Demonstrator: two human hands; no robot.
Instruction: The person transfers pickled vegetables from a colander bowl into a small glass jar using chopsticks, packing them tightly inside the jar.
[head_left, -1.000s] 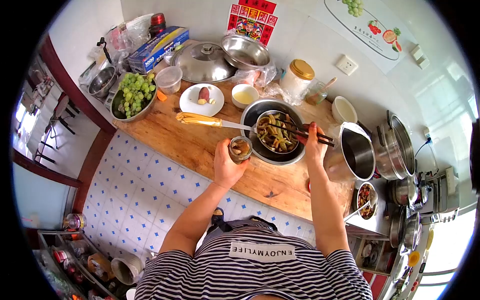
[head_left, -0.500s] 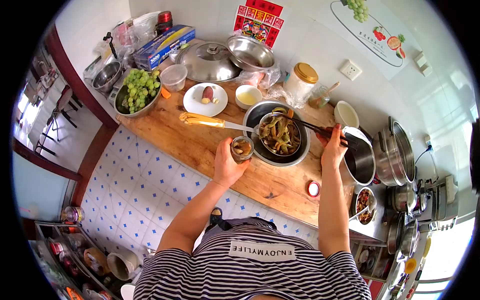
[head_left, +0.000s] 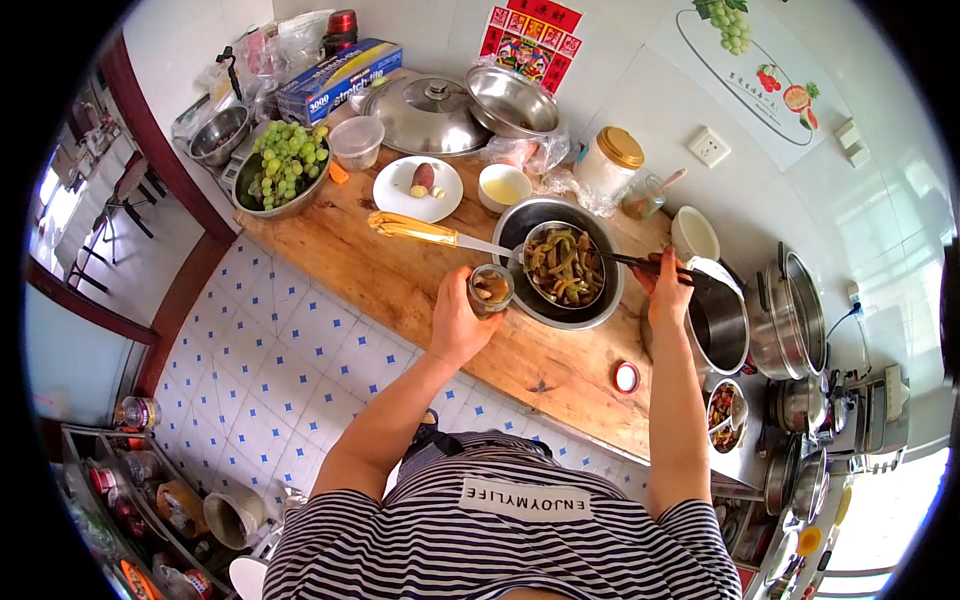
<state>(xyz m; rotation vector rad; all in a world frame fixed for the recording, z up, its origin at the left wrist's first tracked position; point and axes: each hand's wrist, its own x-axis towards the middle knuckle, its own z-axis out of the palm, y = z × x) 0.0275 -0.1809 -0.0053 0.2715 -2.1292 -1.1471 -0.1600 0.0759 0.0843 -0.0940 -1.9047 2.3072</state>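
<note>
While the left hand [head_left: 458, 322] wraps a small jar [head_left: 490, 289] just left of the strainer [head_left: 564, 265], the right hand [head_left: 668, 295] pinches chopsticks [head_left: 640, 264], tips seemingly over the strainer's vegetables, above the worktop [head_left: 400, 275].

This is a home kitchen w/ lots of food & cooking stuff. A long wooden counter [head_left: 400, 270] runs along a white tiled wall. On it sit a bowl of green grapes [head_left: 283, 168], a white plate [head_left: 417, 190] w/ a small sweet potato, a big pot lid [head_left: 428, 115], a steel bowl [head_left: 558, 268] w/ a strainer of cooked veg, and a jar with a gold lid [head_left: 612, 160]. Steel pots [head_left: 790, 305] stand at the right end. A box of cling wrap [head_left: 340, 78] rests by the wall. The floor has white tiles w/ blue dots [head_left: 270, 360], and a fruit sticker [head_left: 755, 60] is on the wall
</note>
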